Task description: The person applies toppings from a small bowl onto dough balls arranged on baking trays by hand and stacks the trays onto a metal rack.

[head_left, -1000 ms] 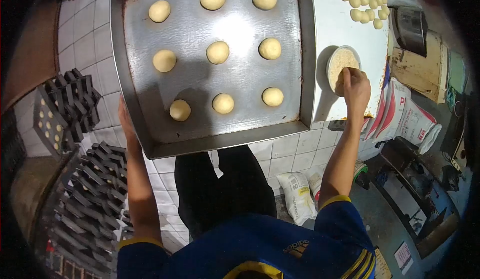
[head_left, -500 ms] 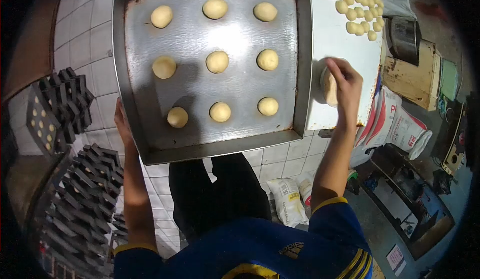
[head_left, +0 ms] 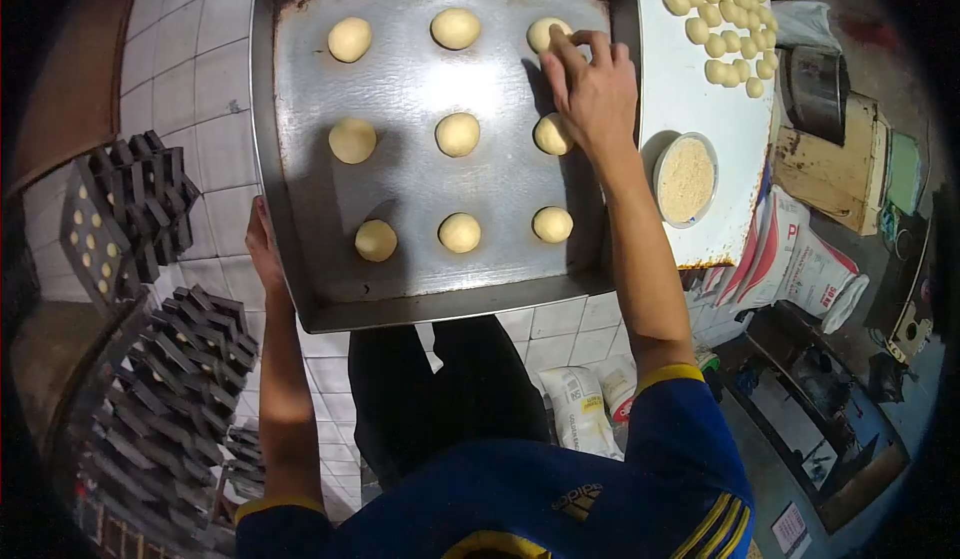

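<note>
A deep metal baking tray (head_left: 625, 19) bears several round dough balls, spaced in rows. My left hand (head_left: 264, 249) holds the tray's left outer wall, its fingers partly hidden behind it. Over the tray's far right corner, my right hand (head_left: 596, 89) reaches down with bent fingers drawn together. Its fingertips are at the far right dough ball (head_left: 547, 35) and cover part of it; whatever they pinch is too small to make out. A middle-row dough ball (head_left: 552, 135) lies partly under the same hand. Right of the tray stands a bowl of pale crumbs (head_left: 686, 180).
Many small dough pieces (head_left: 712, 19) lie on the white table (head_left: 655, 89) at the far right. Stacked dark trays (head_left: 165, 389) stand on the left over the tiled floor. Sacks (head_left: 800, 259) and a wooden box (head_left: 835, 159) are at the right.
My right hand has left the bowl of crumbs and moved left over the tray to the far right dough ball. The bowl's contents now show. My left hand stays on the tray.
</note>
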A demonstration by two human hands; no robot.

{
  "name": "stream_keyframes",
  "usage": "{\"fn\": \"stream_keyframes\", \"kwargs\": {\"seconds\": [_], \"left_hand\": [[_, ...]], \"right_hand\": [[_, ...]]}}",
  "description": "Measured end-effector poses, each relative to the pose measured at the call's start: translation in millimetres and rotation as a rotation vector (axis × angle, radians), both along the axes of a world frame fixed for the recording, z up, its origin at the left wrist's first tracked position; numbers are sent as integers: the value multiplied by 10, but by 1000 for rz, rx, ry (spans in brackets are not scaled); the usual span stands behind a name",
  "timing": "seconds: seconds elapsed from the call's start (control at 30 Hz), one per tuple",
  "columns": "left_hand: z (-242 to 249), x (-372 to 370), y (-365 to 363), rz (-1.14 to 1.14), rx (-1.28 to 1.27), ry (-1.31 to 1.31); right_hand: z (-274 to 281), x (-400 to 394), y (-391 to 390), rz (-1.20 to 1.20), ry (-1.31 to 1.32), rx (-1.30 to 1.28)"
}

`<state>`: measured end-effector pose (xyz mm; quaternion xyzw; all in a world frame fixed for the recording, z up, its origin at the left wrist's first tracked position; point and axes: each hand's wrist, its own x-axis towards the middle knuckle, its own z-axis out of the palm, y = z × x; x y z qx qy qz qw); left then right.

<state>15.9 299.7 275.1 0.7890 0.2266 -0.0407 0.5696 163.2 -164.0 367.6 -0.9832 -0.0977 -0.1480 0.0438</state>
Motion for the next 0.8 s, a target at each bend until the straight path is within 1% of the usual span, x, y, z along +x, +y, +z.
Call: {"fn": "stream_keyframes", "kwargs": {"seconds": [0.03, 0.07, 0.13, 0.2, 0.27, 0.33, 0.37, 0.43, 0.5, 0.53, 0.67, 0.73, 0.77, 0.8], "left_hand": [[14, 5, -26, 1, -4, 0], [39, 15, -62, 5, 1, -7], [104, 44, -94, 10, 5, -15], [160, 64, -115, -25, 63, -28], [152, 54, -127, -10, 33, -27], [136, 57, -129, 6, 0, -30], [123, 54, -116, 3, 12, -22], [62, 21, -54, 9, 30, -10], [-58, -11, 18, 5, 65, -2], [-38, -15, 6, 3, 68, 2], [33, 29, -53, -3, 40, -24], [53, 11, -38, -10, 30, 0], [35, 0, -1, -33, 22, -6], [20, -12, 26, -57, 13, -14]], "right_hand": [[42, -63, -15, -15, 100, -25], [100, -105, -67, -14, 99, -28], [258, -193, -252, -27, -21, 164], [482, -384, -585, -249, -155, 263], [560, -702, -1229, -496, -42, 173], [576, -1031, -1511, -674, 80, -20], [546, -1130, -1552, -670, 78, -19], [457, -1237, -1581, -703, 219, -18], [359, -1260, -1585, -716, 254, 10], [329, -1275, -1587, -738, 282, 32], [271, -1329, -1703, -724, 274, -37], [292, -1447, -1743, -645, 111, 370], [520, -1455, -1556, -690, 207, 519], [625, -1533, -1399, -699, 218, 516]]}}
